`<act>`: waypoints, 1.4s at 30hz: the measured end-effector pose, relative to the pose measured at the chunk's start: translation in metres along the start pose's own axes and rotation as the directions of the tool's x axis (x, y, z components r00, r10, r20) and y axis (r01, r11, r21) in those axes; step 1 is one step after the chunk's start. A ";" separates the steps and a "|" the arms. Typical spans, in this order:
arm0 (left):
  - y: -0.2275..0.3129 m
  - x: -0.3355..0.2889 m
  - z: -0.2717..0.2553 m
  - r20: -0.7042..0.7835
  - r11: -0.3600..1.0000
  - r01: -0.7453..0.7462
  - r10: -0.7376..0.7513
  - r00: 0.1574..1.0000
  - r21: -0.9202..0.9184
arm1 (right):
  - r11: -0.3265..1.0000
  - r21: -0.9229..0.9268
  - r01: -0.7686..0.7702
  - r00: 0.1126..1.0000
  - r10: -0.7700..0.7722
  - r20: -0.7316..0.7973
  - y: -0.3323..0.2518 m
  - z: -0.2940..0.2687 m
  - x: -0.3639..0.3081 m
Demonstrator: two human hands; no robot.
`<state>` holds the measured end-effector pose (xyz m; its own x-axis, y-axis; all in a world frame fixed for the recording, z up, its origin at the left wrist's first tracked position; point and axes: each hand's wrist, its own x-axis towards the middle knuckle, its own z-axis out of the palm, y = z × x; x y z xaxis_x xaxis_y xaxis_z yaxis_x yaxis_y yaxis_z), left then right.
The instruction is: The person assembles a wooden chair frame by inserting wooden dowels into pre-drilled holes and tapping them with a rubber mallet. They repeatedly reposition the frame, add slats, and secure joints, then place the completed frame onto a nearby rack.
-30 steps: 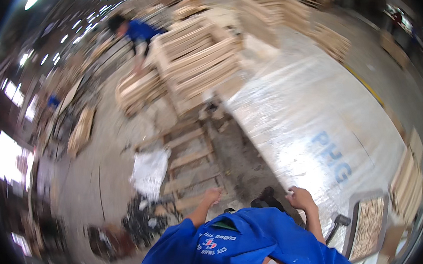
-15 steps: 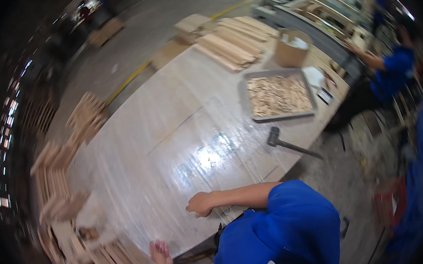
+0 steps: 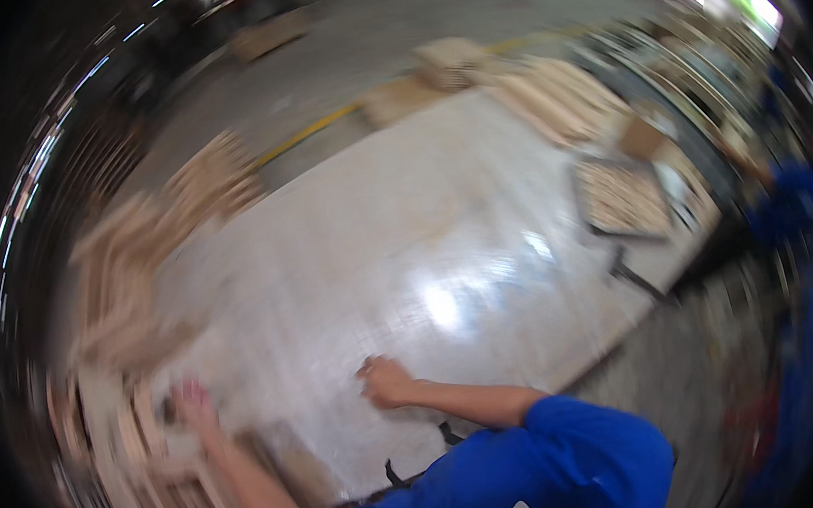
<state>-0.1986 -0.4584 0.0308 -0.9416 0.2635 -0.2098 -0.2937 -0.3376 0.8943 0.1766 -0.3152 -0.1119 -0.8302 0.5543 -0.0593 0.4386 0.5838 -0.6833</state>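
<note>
My left hand (image 3: 189, 405) reaches out at the left, over small items by the stacked wooden strips (image 3: 183, 506) at the worktable's left end. Motion smears its fingers, so I cannot see what it holds, if anything. Over the near part of the pale, glossy worktable (image 3: 333, 288) is my right hand (image 3: 385, 382), its fingers loosely bent and slightly apart, with nothing visible in them. A dark-headed mallet (image 3: 633, 274) lies at the table's right edge. Behind it stands a grey tray (image 3: 600, 229) filled with small wooden pieces (image 3: 624, 197).
Stacks of wooden parts (image 3: 214, 178) line the left end. More wooden boards (image 3: 561, 98) lie at the far right, near a cardboard box (image 3: 644, 137). Beyond them runs a yellow floor line (image 3: 307, 138). A blurred co-worker in blue (image 3: 789, 205) is at the right.
My left hand has moved forward and left, from the table's near edge to the wooden strips. My right hand stays over the table. The view has turned left, shifting the tray and mallet rightward.
</note>
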 end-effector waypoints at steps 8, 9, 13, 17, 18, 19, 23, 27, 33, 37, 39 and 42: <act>0.108 0.210 -0.049 -0.426 0.912 -0.276 0.389 0.817 0.304 | 0.982 -0.131 0.132 0.934 -0.168 -0.314 -0.039 0.093 0.034; 0.116 0.229 -0.053 -0.431 0.870 -0.274 0.449 0.782 0.409 | 0.978 -0.163 0.130 0.930 -0.178 -0.321 -0.040 0.101 0.038; 0.134 0.300 -0.027 -0.406 0.739 -0.118 0.488 0.773 0.663 | 0.966 -0.243 0.083 0.939 -0.158 -0.306 -0.045 0.101 0.053; 0.132 0.345 -0.005 -0.507 0.663 0.124 0.425 0.750 0.738 | 0.963 -0.259 0.080 0.947 -0.155 -0.283 -0.042 0.108 0.061; 0.130 0.356 0.002 -0.555 0.659 0.204 0.379 0.741 0.724 | 0.961 -0.264 0.078 0.947 -0.154 -0.282 -0.040 0.113 0.063; 0.124 0.365 0.009 -0.567 0.664 0.214 0.375 0.734 0.716 | 0.960 -0.272 0.067 0.950 -0.145 -0.276 -0.038 0.115 0.064; 0.101 0.396 0.029 -0.557 0.612 0.295 0.294 0.776 0.734 | 0.961 -0.275 -0.025 0.948 -0.065 -0.311 -0.036 0.123 0.060; 0.098 0.433 -0.003 -0.395 0.496 0.229 0.260 0.881 0.837 | 0.957 -0.287 -0.040 0.948 -0.054 -0.313 -0.036 0.124 0.061; 0.112 0.446 -0.020 -0.545 0.978 -0.080 0.174 0.820 0.192 | 0.971 -0.238 -0.034 0.943 -0.048 -0.330 -0.041 0.120 0.064; 0.117 0.408 -0.004 -0.375 0.989 -0.148 0.134 0.917 -0.008 | 0.971 -0.236 -0.039 0.943 -0.043 -0.330 -0.048 0.115 0.062; 0.143 0.383 -0.024 -0.250 0.986 -0.162 0.147 0.957 -0.040 | 0.973 -0.229 0.012 0.946 -0.086 -0.314 -0.043 0.109 0.056; 0.179 0.332 -0.061 -0.116 0.992 -0.114 0.108 0.987 -0.050 | 0.974 -0.202 0.104 0.938 -0.164 -0.305 -0.033 0.109 0.056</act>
<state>-0.5735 -0.4865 0.0975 -0.9805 0.1185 -0.1566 -0.1920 -0.4104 0.8915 0.0786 -0.3679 -0.1720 -0.7459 0.6054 0.2779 0.4100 0.7460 -0.5247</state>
